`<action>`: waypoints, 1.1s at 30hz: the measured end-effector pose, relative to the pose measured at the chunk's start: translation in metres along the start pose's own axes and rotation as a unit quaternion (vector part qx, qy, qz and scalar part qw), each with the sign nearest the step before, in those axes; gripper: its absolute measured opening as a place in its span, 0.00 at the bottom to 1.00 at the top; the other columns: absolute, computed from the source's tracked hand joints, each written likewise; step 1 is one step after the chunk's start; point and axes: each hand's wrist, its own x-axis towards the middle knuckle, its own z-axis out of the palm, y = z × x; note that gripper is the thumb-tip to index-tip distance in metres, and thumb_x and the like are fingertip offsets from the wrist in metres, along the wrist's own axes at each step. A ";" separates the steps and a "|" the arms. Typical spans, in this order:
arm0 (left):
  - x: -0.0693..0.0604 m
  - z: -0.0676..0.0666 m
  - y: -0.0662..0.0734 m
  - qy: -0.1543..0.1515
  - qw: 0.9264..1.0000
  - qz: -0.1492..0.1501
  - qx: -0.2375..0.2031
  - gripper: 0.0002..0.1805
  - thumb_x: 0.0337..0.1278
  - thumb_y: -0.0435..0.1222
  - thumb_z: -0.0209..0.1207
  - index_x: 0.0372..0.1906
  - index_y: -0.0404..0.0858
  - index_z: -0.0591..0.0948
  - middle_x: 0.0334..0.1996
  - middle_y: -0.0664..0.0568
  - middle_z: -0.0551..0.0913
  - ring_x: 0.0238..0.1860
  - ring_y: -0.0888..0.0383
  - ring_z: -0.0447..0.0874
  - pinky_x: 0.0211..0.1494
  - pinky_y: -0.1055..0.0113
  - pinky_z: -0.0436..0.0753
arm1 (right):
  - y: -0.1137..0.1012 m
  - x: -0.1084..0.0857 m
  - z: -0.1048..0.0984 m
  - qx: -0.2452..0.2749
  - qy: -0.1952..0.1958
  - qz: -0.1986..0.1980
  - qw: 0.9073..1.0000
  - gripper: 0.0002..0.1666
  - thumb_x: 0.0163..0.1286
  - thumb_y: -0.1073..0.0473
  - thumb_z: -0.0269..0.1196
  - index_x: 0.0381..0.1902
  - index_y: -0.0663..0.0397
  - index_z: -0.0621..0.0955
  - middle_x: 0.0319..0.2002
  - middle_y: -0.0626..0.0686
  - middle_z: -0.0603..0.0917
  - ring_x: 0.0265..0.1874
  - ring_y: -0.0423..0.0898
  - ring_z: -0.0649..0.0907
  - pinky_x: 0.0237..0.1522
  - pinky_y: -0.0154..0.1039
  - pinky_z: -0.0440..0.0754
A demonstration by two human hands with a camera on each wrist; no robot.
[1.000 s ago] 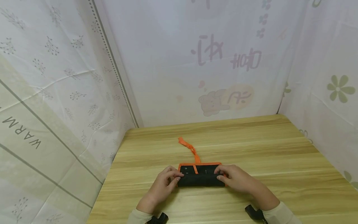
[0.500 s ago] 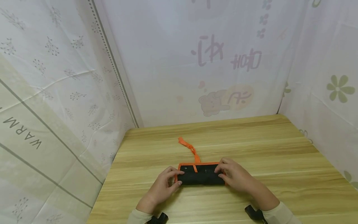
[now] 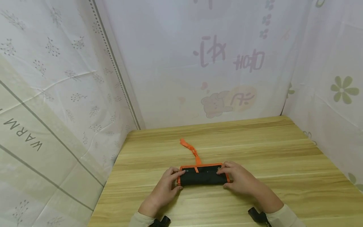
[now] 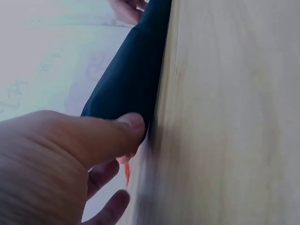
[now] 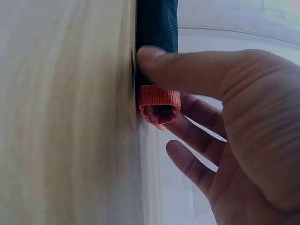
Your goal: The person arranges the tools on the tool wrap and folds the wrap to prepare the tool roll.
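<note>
A black fabric tool roll [image 3: 202, 179] with orange edging lies partly rolled up, its long side towards me. At its left end my left hand [image 3: 164, 184] grips it, thumb on the near side and index finger on top. My right hand [image 3: 240, 179] holds the right end in the same way. In the right wrist view, the orange binding [image 5: 159, 96] shows an open, rolled end beside the thumb. An orange tie strap [image 3: 193, 150] extends from the far edge, away from me. The left wrist view shows the left thumb pressing on the black cloth [image 4: 129, 75].
A wood-grain table [image 3: 272, 148] bears the roll. Printed cloth curtains [image 3: 170, 63] enclose it at the back and both sides. Black wrist mounts [image 3: 257, 216] sit at the forearms near the front.
The rolled part has turned over away from me, covering more of the flat section. Both hands have shifted slightly along with it, thumbs now lower on the near side.
</note>
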 end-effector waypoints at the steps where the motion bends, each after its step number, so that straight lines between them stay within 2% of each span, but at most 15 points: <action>1: 0.000 0.000 0.000 0.004 1.000 0.004 0.008 0.35 0.56 0.30 0.77 0.70 0.43 0.80 0.58 0.59 0.75 0.60 0.58 0.74 0.61 0.55 0.79 | 0.000 0.000 0.000 -0.003 -0.002 0.000 1.000 0.30 0.56 0.56 0.83 0.57 0.39 0.87 0.50 0.34 0.78 0.47 0.37 0.77 0.46 0.41 0.80; 6: -0.002 -0.002 -0.003 0.017 0.999 0.009 0.027 0.33 0.55 0.36 0.78 0.67 0.48 0.81 0.58 0.64 0.80 0.61 0.60 0.77 0.64 0.48 0.77 | 0.000 0.000 0.000 -0.009 -0.005 -0.001 1.000 0.28 0.59 0.57 0.81 0.57 0.38 0.87 0.48 0.35 0.77 0.46 0.36 0.77 0.47 0.42 0.81; 12: -0.003 -0.003 -0.006 0.016 1.000 0.007 0.017 0.27 0.59 0.38 0.77 0.63 0.49 0.82 0.59 0.63 0.82 0.60 0.60 0.77 0.65 0.44 0.74 | 0.002 -0.001 -0.001 0.014 -0.012 -0.005 1.000 0.23 0.66 0.58 0.76 0.58 0.41 0.86 0.44 0.37 0.78 0.35 0.36 0.73 0.41 0.38 0.77; 15: -0.003 -0.003 -0.005 0.015 1.000 0.008 0.013 0.26 0.61 0.38 0.75 0.64 0.46 0.82 0.60 0.60 0.81 0.62 0.58 0.77 0.66 0.44 0.74 | 0.004 -0.002 -0.001 0.022 -0.013 0.001 1.000 0.20 0.70 0.57 0.73 0.58 0.38 0.85 0.46 0.35 0.79 0.39 0.35 0.77 0.45 0.41 0.80; 19: -0.003 -0.003 -0.004 0.007 1.000 0.002 0.007 0.25 0.66 0.39 0.71 0.66 0.46 0.81 0.60 0.60 0.80 0.62 0.57 0.75 0.65 0.47 0.76 | 0.004 -0.001 -0.001 0.046 -0.015 0.026 0.998 0.15 0.73 0.55 0.70 0.56 0.36 0.85 0.52 0.36 0.83 0.54 0.41 0.82 0.56 0.50 0.82; 22: -0.004 -0.003 -0.004 0.003 1.000 -0.003 0.003 0.24 0.69 0.40 0.69 0.67 0.48 0.80 0.59 0.63 0.79 0.61 0.59 0.75 0.64 0.50 0.77 | 0.004 0.000 -0.002 0.076 -0.020 0.046 0.996 0.12 0.76 0.54 0.68 0.55 0.37 0.85 0.54 0.40 0.85 0.58 0.47 0.83 0.58 0.53 0.81; 25: -0.005 -0.003 -0.005 0.003 1.000 -0.004 -0.004 0.23 0.71 0.42 0.67 0.67 0.49 0.80 0.59 0.66 0.80 0.59 0.61 0.75 0.62 0.52 0.77 | 0.003 0.000 -0.004 0.092 -0.023 0.052 0.994 0.10 0.78 0.53 0.66 0.53 0.38 0.86 0.53 0.39 0.85 0.56 0.47 0.84 0.56 0.52 0.82; 30: -0.004 -0.001 -0.007 0.001 1.000 0.005 -0.020 0.21 0.73 0.43 0.65 0.66 0.46 0.81 0.51 0.69 0.82 0.49 0.63 0.76 0.54 0.57 0.77 | 0.004 0.001 -0.004 0.091 -0.023 0.044 0.995 0.07 0.78 0.54 0.65 0.51 0.38 0.86 0.47 0.35 0.83 0.48 0.39 0.83 0.49 0.44 0.83; 33: -0.004 -0.001 -0.007 -0.003 1.000 0.003 -0.026 0.20 0.74 0.44 0.64 0.65 0.46 0.81 0.47 0.69 0.82 0.47 0.64 0.76 0.52 0.59 0.77 | 0.004 0.001 -0.004 0.098 -0.023 0.053 0.993 0.07 0.78 0.55 0.65 0.50 0.37 0.85 0.47 0.36 0.83 0.48 0.39 0.82 0.48 0.43 0.82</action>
